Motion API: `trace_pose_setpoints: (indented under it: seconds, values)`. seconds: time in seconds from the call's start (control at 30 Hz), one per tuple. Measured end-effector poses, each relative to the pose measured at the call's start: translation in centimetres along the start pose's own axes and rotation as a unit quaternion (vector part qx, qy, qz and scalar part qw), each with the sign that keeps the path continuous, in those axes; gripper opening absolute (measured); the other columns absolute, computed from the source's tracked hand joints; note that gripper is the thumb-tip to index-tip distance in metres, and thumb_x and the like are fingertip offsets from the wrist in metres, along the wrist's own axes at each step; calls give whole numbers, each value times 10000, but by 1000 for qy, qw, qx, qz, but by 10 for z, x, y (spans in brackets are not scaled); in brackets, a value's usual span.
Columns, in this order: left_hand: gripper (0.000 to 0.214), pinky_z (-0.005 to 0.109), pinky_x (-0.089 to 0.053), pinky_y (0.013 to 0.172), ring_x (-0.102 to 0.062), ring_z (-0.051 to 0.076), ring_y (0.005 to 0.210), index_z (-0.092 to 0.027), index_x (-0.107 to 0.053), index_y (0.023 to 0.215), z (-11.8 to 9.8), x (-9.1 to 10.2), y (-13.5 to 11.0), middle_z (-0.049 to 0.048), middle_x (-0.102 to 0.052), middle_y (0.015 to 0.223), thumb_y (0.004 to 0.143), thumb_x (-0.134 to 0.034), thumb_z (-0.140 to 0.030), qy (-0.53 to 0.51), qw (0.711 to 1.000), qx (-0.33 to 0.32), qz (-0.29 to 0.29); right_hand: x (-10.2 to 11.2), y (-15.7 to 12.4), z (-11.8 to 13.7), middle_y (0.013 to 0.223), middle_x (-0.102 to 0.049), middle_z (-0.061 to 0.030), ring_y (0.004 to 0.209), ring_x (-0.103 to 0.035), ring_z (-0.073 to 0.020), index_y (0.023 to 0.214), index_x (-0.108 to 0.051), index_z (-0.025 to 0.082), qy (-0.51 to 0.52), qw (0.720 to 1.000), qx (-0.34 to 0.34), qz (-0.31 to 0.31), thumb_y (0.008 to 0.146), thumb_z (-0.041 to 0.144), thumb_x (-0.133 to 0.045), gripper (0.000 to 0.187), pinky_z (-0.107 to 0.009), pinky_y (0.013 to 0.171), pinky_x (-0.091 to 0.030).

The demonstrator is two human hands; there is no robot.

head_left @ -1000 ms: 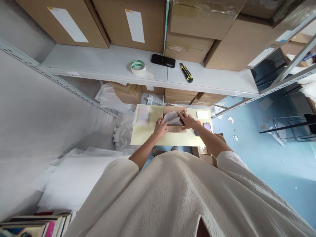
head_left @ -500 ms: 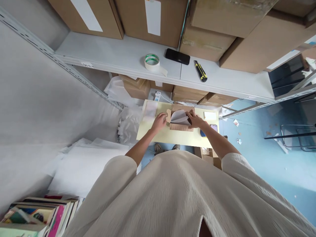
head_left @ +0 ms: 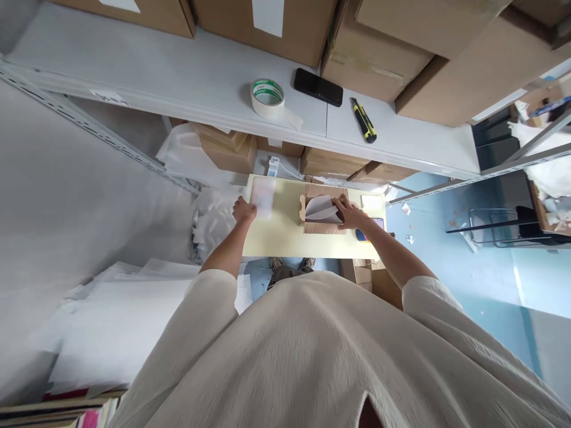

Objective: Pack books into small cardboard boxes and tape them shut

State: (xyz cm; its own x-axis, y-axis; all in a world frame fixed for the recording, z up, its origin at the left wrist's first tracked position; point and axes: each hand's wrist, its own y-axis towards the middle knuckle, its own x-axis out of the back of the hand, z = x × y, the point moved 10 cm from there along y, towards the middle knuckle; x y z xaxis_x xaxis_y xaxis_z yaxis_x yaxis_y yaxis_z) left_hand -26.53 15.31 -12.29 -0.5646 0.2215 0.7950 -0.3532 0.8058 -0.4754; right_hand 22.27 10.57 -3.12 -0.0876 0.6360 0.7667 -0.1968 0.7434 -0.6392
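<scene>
An open cardboard box (head_left: 324, 228) lies on the pale yellow table (head_left: 279, 238), flaps spread, with a white paper sheet (head_left: 320, 209) curled inside it. My right hand (head_left: 351, 215) grips the right end of this box, fingers reaching over its edge by the paper. Out at the table's left edge is my left hand (head_left: 244, 211), its fingers curled; what they hold, if anything, is hidden. Right beside it lies a translucent, pinkish flat stack of plastic (head_left: 263, 196).
Above the table's far side runs a grey shelf (head_left: 178, 71) bearing a tape roll (head_left: 267, 98), a black phone (head_left: 318, 87), a yellow-black utility knife (head_left: 364, 120) and large cartons (head_left: 263, 24). White foam sheets (head_left: 129, 321) are piled at left, and a blue tape dispenser-like object (head_left: 361, 235) sits by my right wrist.
My left hand has left the box's left flap and moved left to the table edge beside the plastic stack. My right hand stays on the box. The view has shifted slightly.
</scene>
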Motion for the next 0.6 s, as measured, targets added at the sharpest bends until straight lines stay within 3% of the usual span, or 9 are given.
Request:
trace_pose_setpoints:
  seconds: [0.37,0.6]
  values:
    - [666,543,-546,1193,-618,432,1502,-145,-468,1619,-8,-7,5,291,-641,1567,1008,-723,-221,27,998,-40,-27,2,-2,0,1924,269,-193,1572,-480,-671,1872,163,366,-11,1000,-17,2,779,637,-1007,1623,-703,1110,-594]
    - [411,539,-590,1141,-696,446,1400,-143,-669,1380,-9,-17,12,281,-677,1475,999,-786,-242,-7,1000,-22,11,4,-2,1,1929,260,-186,1525,-545,-658,1882,117,382,-5,1000,-18,3,779,662,-1001,1596,-701,1085,-619]
